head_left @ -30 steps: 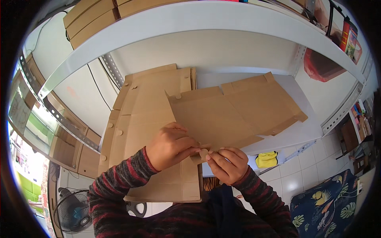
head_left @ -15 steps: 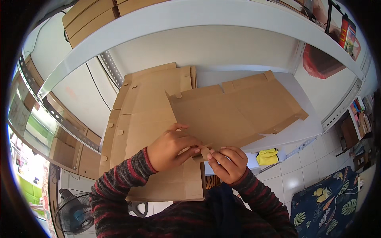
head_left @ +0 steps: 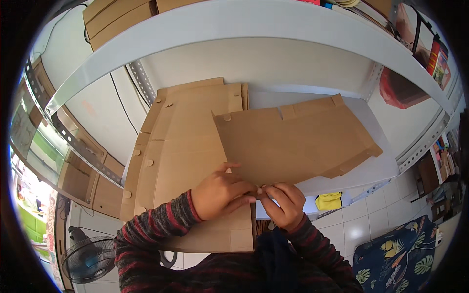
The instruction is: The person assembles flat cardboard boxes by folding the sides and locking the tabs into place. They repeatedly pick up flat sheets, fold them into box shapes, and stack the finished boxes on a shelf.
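Note:
A flat, die-cut brown cardboard sheet (head_left: 293, 139) with folded edges lies slanting to the right, partly over a stack of similar flattened cardboard (head_left: 188, 129). My left hand (head_left: 220, 194) is at the sheet's near left corner, its thumb and index finger closed on the edge, another finger raised over the cardboard. Against those fingertips, my right hand (head_left: 285, 202) pinches the same corner with thumb and index finger. The small tab between the hands is mostly hidden by the fingers. Several round tabs show along the stack's left side.
A grey shelf board (head_left: 364, 141) bears the cardboard, and a white shelf beam (head_left: 254, 22) crosses above. Below right hangs a yellow cloth (head_left: 329, 201). A black fan (head_left: 88, 259) stands low left, and a leaf-patterned cloth (head_left: 395, 254) lies low right.
Both hands have come closer together at the corner. The round tab that showed by my right fingertips is now covered. The view has shifted slightly.

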The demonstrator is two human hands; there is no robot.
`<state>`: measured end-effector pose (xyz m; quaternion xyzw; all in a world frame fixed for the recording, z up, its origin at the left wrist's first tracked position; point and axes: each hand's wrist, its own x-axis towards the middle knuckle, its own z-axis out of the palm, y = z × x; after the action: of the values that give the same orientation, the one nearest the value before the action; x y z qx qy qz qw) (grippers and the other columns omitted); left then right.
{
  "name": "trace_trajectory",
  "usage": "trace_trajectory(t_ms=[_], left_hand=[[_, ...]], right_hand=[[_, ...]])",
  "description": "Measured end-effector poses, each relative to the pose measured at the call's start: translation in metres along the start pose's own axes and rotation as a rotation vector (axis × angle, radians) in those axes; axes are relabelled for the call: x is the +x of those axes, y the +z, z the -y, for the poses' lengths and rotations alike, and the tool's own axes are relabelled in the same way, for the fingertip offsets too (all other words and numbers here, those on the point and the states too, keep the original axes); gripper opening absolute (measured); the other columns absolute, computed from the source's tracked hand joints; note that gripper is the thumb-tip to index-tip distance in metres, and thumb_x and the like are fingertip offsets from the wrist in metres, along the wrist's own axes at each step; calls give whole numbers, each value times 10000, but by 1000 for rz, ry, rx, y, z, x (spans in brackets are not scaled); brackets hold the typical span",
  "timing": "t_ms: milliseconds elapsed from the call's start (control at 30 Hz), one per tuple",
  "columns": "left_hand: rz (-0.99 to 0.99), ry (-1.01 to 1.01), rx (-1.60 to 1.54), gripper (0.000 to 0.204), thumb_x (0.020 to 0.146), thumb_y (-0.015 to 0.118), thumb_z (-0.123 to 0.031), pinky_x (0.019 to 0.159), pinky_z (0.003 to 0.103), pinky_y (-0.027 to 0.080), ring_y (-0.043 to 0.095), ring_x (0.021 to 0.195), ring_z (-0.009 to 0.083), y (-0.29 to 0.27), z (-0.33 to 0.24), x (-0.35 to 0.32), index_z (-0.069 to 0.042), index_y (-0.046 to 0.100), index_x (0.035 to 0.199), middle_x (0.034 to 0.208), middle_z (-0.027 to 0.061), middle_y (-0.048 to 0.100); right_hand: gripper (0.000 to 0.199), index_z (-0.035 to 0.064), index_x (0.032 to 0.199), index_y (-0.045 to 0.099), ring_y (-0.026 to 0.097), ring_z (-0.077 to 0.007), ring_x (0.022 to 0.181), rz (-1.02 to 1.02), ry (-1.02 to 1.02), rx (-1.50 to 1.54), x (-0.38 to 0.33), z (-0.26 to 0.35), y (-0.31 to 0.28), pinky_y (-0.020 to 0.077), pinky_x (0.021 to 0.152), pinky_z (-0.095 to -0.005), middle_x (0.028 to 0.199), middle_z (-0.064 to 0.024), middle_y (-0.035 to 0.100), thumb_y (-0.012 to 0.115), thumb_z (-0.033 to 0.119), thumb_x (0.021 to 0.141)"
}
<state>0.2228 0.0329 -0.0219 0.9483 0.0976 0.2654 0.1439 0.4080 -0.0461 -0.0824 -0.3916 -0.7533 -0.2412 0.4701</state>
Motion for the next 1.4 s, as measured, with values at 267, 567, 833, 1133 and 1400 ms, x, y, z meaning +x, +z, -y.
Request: trace_trajectory(t_ms=[267,567,833,1133,1400], left_hand=[[82,-142,41,138,784,697,-189,946,431,418,626,711,239,7,7,-8,-95,643,870,705,64,648],[184,-155,129,89,776,650,-152,820,392,464,601,708,289,2,5,2,-64,634,782,663,101,598],[433,-323,-47,173,776,629,-174,732,438,495,631,771,345,2,-12,16,-12,636,838,715,168,633],[-54,-298,-104,449,866,613,-372,830,393,492,629,929,321,-57,102,50,25,602,1075,969,198,651],[405,-790,-457,392,933,511,-373,708,313,500,613,808,166,-30,226,45,-1,620,984,915,85,655]], right_hand=[[137,37,882,652,580,-252,784,220,334,217,14,5,2,448,737,-360,891,-66,634,689,106,770],[92,54,773,599,541,-248,776,319,332,313,14,-3,6,395,829,-402,740,-52,598,662,119,790],[274,40,1028,605,520,-309,1052,119,463,168,-2,12,-23,349,987,-453,1122,-137,559,687,131,783],[598,14,1352,396,502,-116,595,-187,1151,-157,-49,-50,-97,401,528,-266,823,-98,584,674,178,849],[425,-5,1253,548,514,-65,551,-140,1056,-42,-74,-111,-74,377,477,-222,977,-159,662,555,-16,828]])
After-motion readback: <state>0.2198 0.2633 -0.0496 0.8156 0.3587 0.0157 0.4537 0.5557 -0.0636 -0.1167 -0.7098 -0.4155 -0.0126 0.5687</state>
